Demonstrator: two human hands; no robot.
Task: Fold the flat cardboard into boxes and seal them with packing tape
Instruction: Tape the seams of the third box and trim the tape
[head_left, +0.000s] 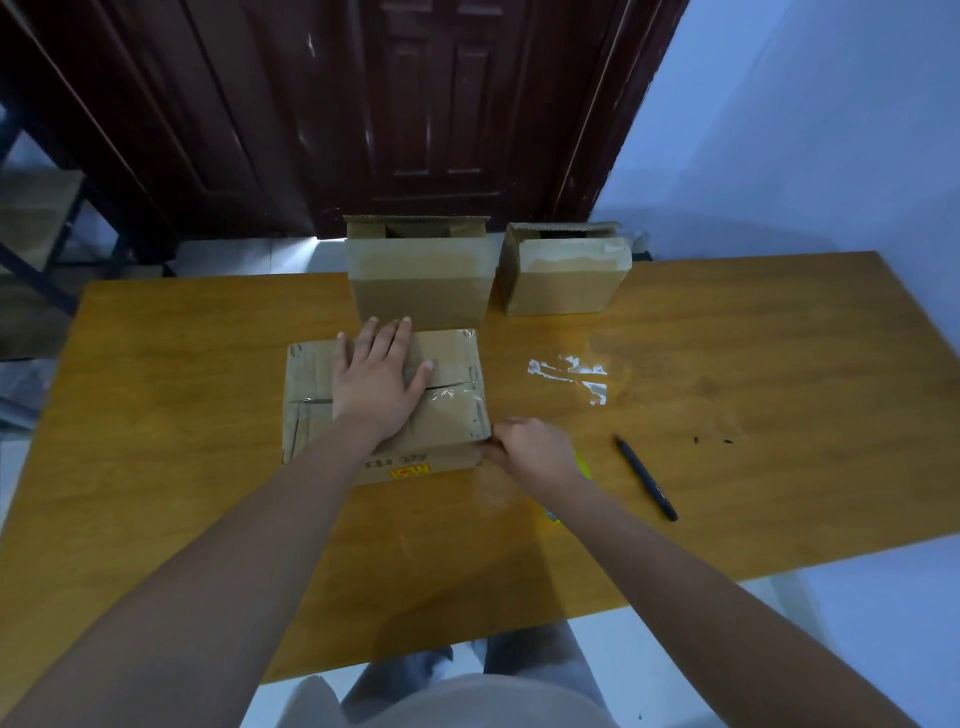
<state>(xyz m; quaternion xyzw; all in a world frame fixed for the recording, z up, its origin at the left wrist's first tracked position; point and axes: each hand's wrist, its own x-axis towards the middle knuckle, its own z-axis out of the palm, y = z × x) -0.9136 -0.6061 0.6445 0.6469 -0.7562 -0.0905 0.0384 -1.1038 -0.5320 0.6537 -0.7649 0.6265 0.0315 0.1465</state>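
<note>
A closed cardboard box (452, 364) lies in the middle of the wooden table (208, 493), clear tape running across its top seam. My left hand (376, 376) lies flat on the box top with fingers spread, holding nothing. My right hand (530, 449) is at the box's near right corner, fingers pinched against the edge where the tape end (480, 415) comes down. A yellow object (584, 465) shows just under my right wrist, mostly hidden.
Two more cardboard boxes stand at the table's far edge: a larger one (421, 275) and a smaller one (563, 273), both open on top. Crumpled clear tape scraps (571, 371) and a black pen (647, 478) lie to the right. A dark wooden door (415, 104) is behind.
</note>
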